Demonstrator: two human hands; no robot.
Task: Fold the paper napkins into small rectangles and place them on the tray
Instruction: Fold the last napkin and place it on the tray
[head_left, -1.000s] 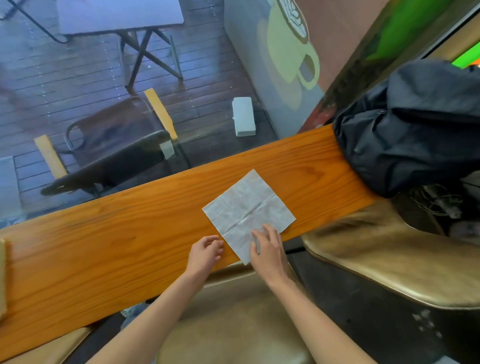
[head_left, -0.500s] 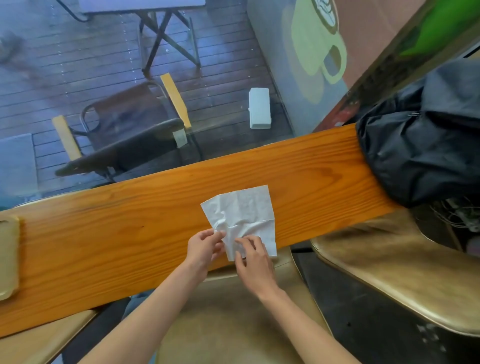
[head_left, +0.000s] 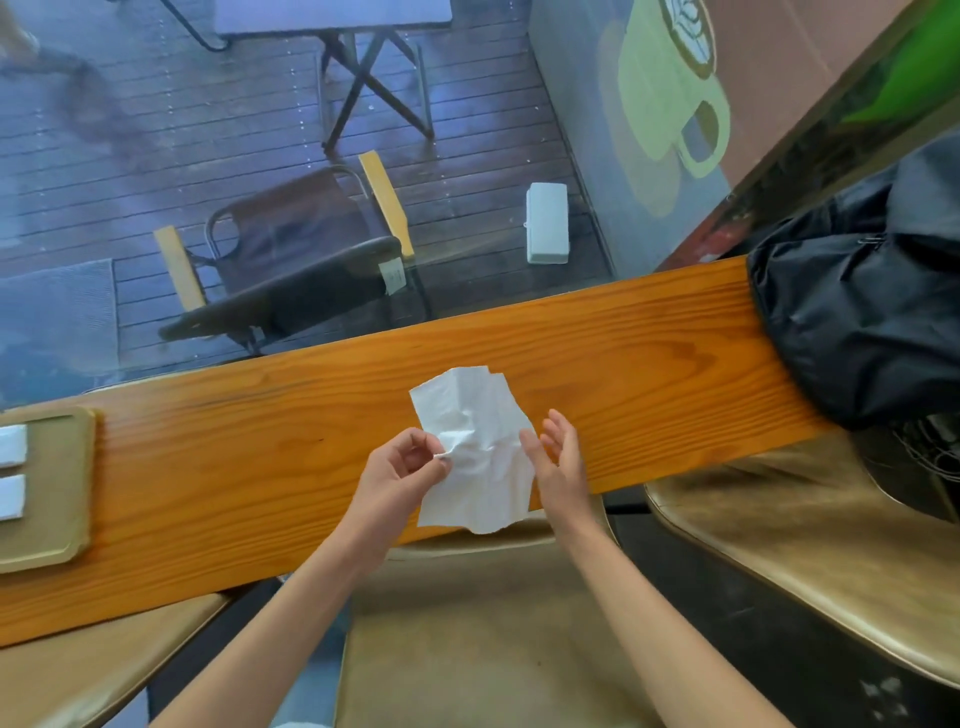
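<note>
A crumpled white paper napkin (head_left: 478, 452) is lifted off the wooden counter (head_left: 649, 364) near its front edge. My left hand (head_left: 400, 467) pinches the napkin's left edge between thumb and fingers. My right hand (head_left: 558, 457) is just to the right of the napkin, fingers spread, touching its right edge at most. At the far left lies a tan tray (head_left: 57, 483) holding two folded white napkins (head_left: 11, 470), partly cut off by the frame.
A black bag (head_left: 862, 312) covers the counter's right end. Tan padded stools (head_left: 831, 571) stand below the counter. Behind the counter is a window onto a deck with a chair (head_left: 291, 260) and a table.
The napkin lay flat and unfolded on the counter; my left hand has picked it up by one edge, and it now hangs crumpled. My right hand has let go and opened.
</note>
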